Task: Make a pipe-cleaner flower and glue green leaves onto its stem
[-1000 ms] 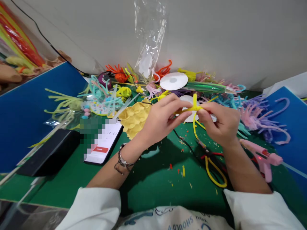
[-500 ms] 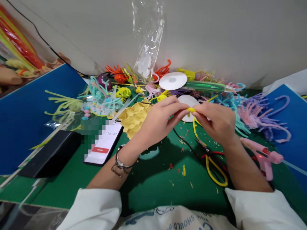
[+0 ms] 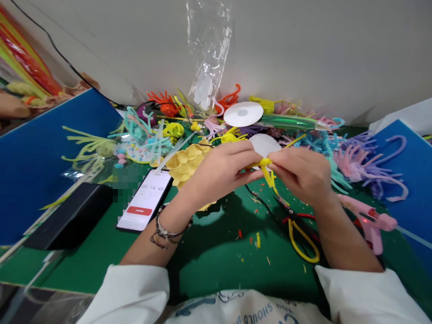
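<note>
Where left hand (image 3: 229,166) and right hand (image 3: 302,171) meet: yellow fuzzy strand piece (image 3: 266,163), off the counter (image 3: 216,261), one short end pointing down.
Left hand: grasping piece from its left, thumb and fingers pinched.
Right hand: grasping same piece at its right, fingertips close to left's.
White discs: one (image 3: 265,143) just behind the hands, another (image 3: 243,114) farther back.
Yellow scalloped sheet (image 3: 185,162): partly hidden behind left hand and forearm.
Phone (image 3: 146,198): left of left wrist, screen reads 00:14:48.
Pink glue gun (image 3: 374,218): right of right forearm, small red light.
Scraps (image 3: 258,240): red and yellow bits, counter below hands.
Fuzzy-strand bundles (image 3: 357,159): many colors, along back, more at left.
Clear bag (image 3: 209,54): upright near wall.
</note>
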Demonstrator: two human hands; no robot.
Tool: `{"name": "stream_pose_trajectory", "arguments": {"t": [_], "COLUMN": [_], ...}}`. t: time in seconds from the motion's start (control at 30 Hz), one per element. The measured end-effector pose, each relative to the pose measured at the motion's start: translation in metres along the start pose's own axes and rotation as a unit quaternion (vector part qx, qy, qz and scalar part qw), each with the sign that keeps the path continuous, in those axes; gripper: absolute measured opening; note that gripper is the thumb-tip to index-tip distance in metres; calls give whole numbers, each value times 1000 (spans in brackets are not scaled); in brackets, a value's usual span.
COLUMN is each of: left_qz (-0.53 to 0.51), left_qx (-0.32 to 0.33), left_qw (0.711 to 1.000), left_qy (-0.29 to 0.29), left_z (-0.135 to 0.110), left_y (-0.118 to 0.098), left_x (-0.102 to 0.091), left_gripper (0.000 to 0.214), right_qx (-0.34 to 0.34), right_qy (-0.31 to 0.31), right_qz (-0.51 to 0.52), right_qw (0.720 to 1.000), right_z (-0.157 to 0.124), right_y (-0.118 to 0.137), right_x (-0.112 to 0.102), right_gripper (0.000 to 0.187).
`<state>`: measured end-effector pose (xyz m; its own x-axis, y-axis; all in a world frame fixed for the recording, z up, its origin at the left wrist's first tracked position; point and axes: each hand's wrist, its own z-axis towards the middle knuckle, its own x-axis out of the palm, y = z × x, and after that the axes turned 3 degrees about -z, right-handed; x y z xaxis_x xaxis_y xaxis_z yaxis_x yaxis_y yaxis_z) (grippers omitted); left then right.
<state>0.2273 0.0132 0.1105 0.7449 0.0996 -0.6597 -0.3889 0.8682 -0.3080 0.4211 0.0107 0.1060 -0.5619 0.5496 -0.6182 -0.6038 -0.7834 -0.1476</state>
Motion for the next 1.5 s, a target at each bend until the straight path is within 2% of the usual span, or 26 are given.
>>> {"name": "stream_pose_trajectory", "arguments": {"t": [0.03, 0.1, 0.17, 0.2, 0.27, 0.37, 0.43, 0.47, 0.5, 0.53, 0.6, 0.67, 0.7, 0.77, 0.83, 0.9, 0.97, 1.07, 1.17, 1.2, 1.27, 1.33, 1.4, 1.5], "left_qz": [8, -42, -168, -246, -393, -544, -589, -592, -577, -546, -432, -277, -201, -76, -6, 9, -9, -89, -234, -262, -253, -183, -106, -68], "left_qx": [7, -17, -102, -156, -259, -337, -345, -341, -333, -319, -273, -191, -139, -43, 14, 15, -12, -86, -162, -177, -187, -161, -102, -42], "left_qw": [1000, 999, 981, 956, 881, 765, 725, 724, 740, 771, 860, 938, 964, 990, 993, 993, 996, 992, 958, 947, 949, 970, 988, 996], "left_qy": [-8, -13, 5, 19, 46, 72, 90, 95, 93, 74, -8, -87, -107, -114, -120, -118, -92, -18, 47, 46, 9, -28, -41, -47], "left_z": [0, 1, 3, 4, 5, 5, 5, 4, 4, 4, 3, 1, 1, -1, -2, -2, -1, 1, 2, 2, 1, 0, -1, -1], "left_y": [1, 1, -1, -1, -2, -2, -2, -2, -2, -2, -2, -2, -1, 0, 2, 2, 1, 0, 1, 3, 5, 7, 7, 6], "left_x": [-1, -1, 1, 3, 8, 18, 22, 23, 23, 22, 20, 16, 14, 11, 9, 7, 5, 3, 5, 6, 10, 12, 12, 10], "left_gripper": [35, 39, 42, 45, 50, 55, 57, 56, 55, 53, 42, 30, 27, 19, 14, 14, 15, 26, 40, 41, 37, 30, 22, 19], "right_qx": [-3, -6, -10, -15, -33, -75, -96, -96, -89, -75, -25, 44, 78, 127, 136, 115, 79, 18, -19, -22, -14, 6, 26, 40], "right_qy": [4, 5, 2, -2, -11, -25, -28, -28, -26, -24, -18, -8, -1, 14, 21, 22, 19, 15, 17, 20, 27, 32, 29, 26], "right_qz": [-2, -8, -20, -29, -50, -83, -98, -100, -97, -89, -61, -10, 22, 78, 103, 95, 62, -8, -57, -62, -56, -33, -1, 36], "right_qw": [1000, 1000, 1000, 999, 998, 993, 990, 990, 991, 993, 998, 999, 997, 989, 985, 989, 995, 1000, 998, 998, 998, 999, 999, 998], "right_z": [0, 0, 0, 0, 0, 1, 1, 1, 1, 1, 0, 1, 1, 3, 4, 4, 3, 1, -1, -2, -3, -3, -3, -2], "right_y": [1, 2, 3, 3, 4, 5, 4, 4, 4, 3, 3, 5, 6, 7, 8, 8, 7, 5, 2, 1, 0, -1, -2, 0], "right_x": [0, 1, 1, 1, 0, -1, -2, -2, -1, -1, 0, 0, 0, 0, 0, 0, 1, 0, -2, -2, -1, 2, 4, 4], "right_gripper": [15, 16, 17, 16, 14, 13, 13, 13, 13, 12, 14, 18, 21, 25, 26, 25, 23, 19, 19, 19, 19, 18, 16, 15]}}
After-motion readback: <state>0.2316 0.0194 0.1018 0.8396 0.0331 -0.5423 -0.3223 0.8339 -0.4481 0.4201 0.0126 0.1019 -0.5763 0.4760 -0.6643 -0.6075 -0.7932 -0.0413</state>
